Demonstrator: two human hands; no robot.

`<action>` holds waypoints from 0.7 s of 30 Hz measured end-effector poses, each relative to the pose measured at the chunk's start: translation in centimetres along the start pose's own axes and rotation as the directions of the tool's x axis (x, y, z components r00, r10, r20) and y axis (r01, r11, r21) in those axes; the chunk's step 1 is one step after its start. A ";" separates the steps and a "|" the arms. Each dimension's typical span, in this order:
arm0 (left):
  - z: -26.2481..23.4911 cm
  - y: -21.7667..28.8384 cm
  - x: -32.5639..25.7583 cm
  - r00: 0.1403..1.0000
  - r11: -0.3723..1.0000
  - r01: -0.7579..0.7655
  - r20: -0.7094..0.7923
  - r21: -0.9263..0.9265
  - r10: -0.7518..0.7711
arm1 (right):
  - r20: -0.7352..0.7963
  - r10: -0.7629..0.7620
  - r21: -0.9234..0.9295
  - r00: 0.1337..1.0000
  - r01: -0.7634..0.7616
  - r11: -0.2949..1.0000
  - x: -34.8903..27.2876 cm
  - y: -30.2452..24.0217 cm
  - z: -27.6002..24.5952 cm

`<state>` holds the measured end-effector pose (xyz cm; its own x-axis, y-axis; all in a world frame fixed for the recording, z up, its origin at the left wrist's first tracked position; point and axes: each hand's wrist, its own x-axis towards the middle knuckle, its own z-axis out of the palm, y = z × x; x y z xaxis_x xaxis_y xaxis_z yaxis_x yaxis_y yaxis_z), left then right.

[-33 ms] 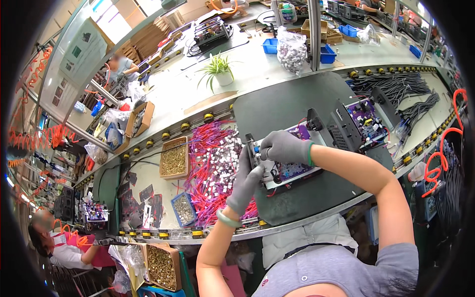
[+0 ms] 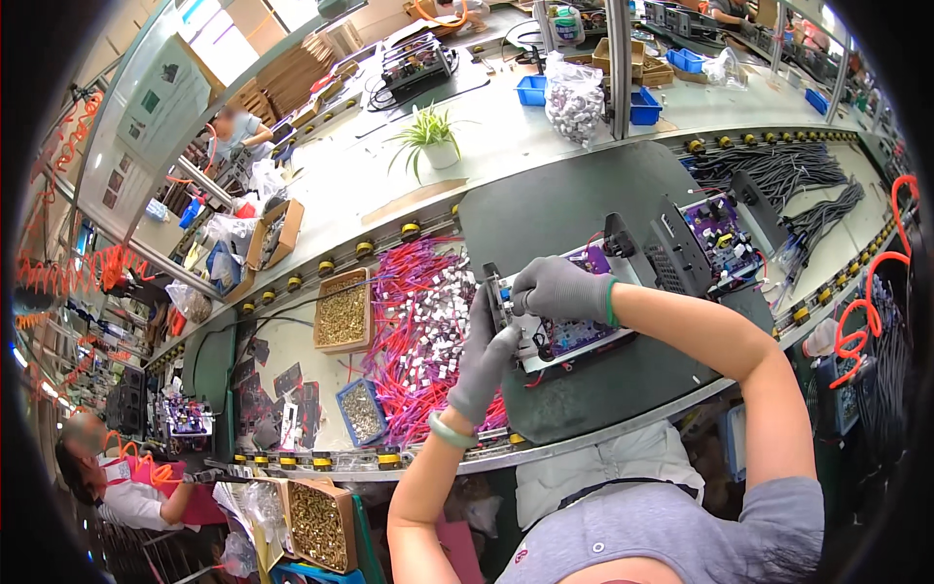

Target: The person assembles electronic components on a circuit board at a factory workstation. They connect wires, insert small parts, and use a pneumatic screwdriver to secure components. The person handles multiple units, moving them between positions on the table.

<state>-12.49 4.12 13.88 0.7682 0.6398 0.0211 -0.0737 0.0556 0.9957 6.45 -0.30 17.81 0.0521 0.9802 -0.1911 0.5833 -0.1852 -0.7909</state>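
Observation:
An open metal chassis [image 2: 623, 275] with a purple circuit board [image 2: 576, 337] lies on the dark green mat. A dark upright panel [image 2: 493, 292] stands at its left end. My gloved left hand [image 2: 482, 365] is closed round that panel, its thumb on the inner side. Just inside the panel, my gloved right hand [image 2: 562, 290] reaches over the board with fingertips pinched together. Whatever they hold is hidden beneath the fingers. A heap of red and purple wires with white connectors [image 2: 428, 326] spreads to the left of my left hand.
Right of the chassis stands a second open unit [image 2: 720, 238], with bundled black cables [image 2: 778, 165] beyond. A cardboard box of small brass-coloured parts [image 2: 343, 311] and a blue tray of screws [image 2: 362, 411] sit left. Rollers edge the line [image 2: 389, 457]. A co-worker [image 2: 131, 477] works at far left.

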 end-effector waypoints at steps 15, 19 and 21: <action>0.0 -1.3 0.4 0.970 0.930 -0.218 -0.044 0.297 0.241 | 0.038 0.020 0.055 0.999 -0.022 0.998 -0.4 -0.2 -0.6; -0.4 -1.8 0.5 0.967 0.936 -0.230 -0.042 0.268 0.250 | 0.145 0.072 0.133 0.987 -0.091 0.987 -0.4 -1.5 -1.1; 0.3 -0.4 0.4 0.989 0.973 -0.139 -0.027 0.183 0.146 | 0.148 0.056 0.215 0.987 -0.087 0.973 0.5 0.9 -1.1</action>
<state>-11.96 4.10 13.55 0.7314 0.6619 0.1642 -0.0619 -0.1753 0.9826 7.87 0.08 17.62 -0.0357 0.9472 -0.3185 0.3885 -0.2805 -0.8777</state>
